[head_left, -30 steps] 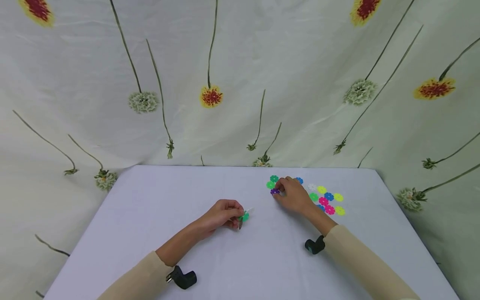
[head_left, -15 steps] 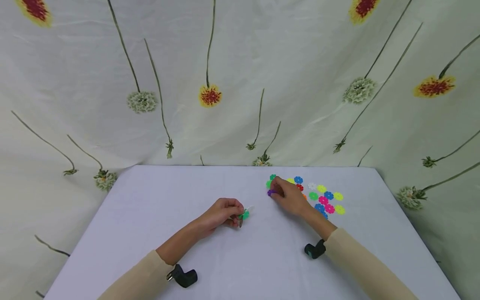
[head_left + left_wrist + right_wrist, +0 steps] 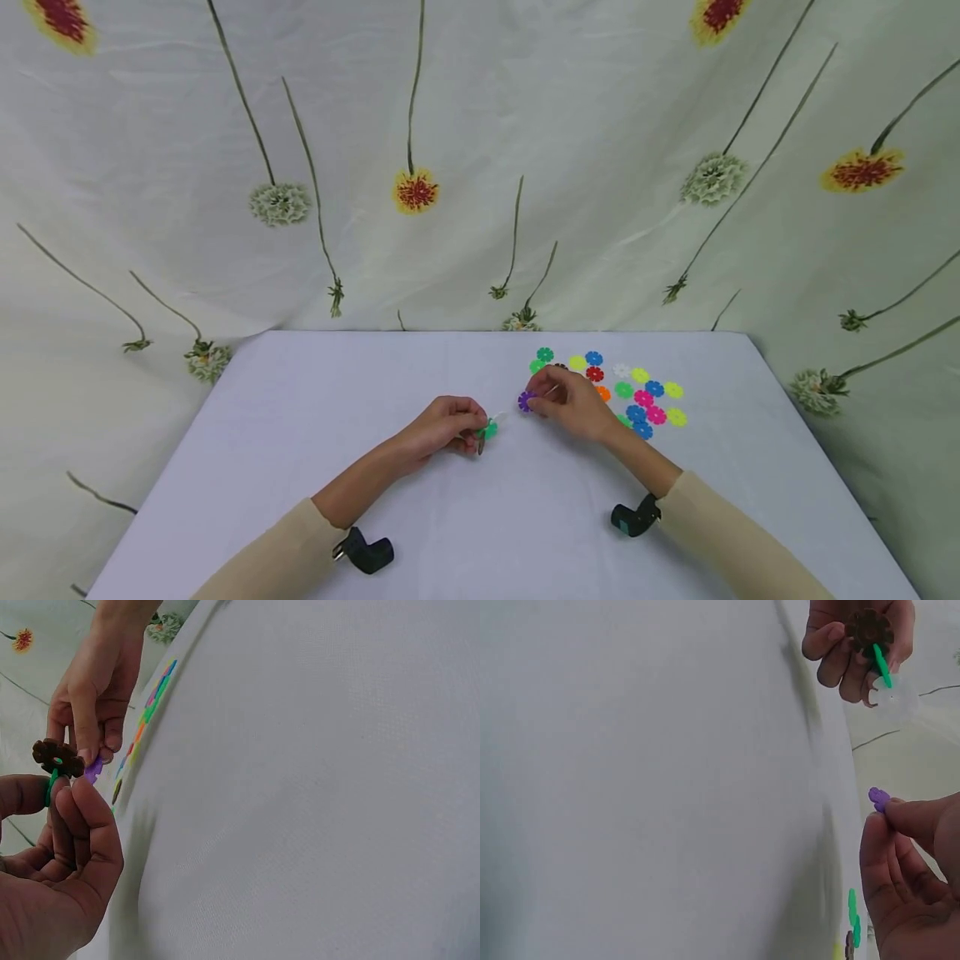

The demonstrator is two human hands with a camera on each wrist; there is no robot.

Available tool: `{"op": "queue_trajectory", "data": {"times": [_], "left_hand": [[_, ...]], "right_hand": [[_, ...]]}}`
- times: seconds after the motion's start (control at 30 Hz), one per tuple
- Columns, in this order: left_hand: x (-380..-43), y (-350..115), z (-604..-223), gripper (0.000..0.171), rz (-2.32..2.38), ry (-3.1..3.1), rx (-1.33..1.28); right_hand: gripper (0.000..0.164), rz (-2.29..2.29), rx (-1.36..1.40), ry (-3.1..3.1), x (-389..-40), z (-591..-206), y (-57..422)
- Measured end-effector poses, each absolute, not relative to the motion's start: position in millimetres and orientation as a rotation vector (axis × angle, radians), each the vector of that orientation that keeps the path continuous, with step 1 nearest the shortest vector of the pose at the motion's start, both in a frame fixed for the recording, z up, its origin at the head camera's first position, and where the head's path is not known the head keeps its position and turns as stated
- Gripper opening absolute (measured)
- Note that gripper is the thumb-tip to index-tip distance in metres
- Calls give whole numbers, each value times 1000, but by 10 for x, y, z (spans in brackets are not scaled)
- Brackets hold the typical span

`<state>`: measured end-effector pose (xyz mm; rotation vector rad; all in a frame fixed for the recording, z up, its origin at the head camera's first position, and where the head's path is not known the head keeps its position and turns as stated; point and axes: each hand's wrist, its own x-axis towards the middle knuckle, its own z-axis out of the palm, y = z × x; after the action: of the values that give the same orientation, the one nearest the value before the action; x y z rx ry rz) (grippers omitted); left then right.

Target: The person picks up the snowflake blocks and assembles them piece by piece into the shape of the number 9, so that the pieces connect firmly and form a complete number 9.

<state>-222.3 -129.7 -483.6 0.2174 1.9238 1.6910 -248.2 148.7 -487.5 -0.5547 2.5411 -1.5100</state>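
Observation:
My left hand (image 3: 446,427) grips a small joined set of flower-shaped interlocking discs. In the right wrist view a brown disc (image 3: 869,631), a green disc (image 3: 883,666) seen edge-on and a clear whitish disc (image 3: 896,699) make up this set. To its right, my right hand (image 3: 573,404) pinches a single purple disc (image 3: 525,402) between thumb and fingertips. From the right wrist, the purple disc (image 3: 879,799) sticks out past the fingertips, a short gap away from the joined set. Part of the set is hidden behind the left fingers.
Several loose discs in many colours lie flat on the white table (image 3: 315,375), behind and right of the right hand, among them a pink disc (image 3: 656,415) and a red disc (image 3: 595,374). A flower-printed cloth (image 3: 600,125) hangs behind the table's far edge.
My right hand has lifted the purple disc from beside the green ones and brought it left and nearer, towards the left hand. The left hand has stayed nearly still with its set.

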Motion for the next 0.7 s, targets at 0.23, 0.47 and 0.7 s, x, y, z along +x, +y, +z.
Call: {"op": "queue_trajectory", "data": {"times": [0.23,0.47,0.7], "left_hand": [[-2227,-1271,-4894,13,1685,1917,227],[-2212,-1242,-4916,13,1690,1924,222],[-2199,-1241,-4895,14,1696,1929,238]], "right_hand": [[21,-1662,-510,2313,-2408,-4849,1445],[24,-1719,-513,2201,-2377,-4863,1433],[24,-1759,-497,2168,-2362,-4903,1402]]}}
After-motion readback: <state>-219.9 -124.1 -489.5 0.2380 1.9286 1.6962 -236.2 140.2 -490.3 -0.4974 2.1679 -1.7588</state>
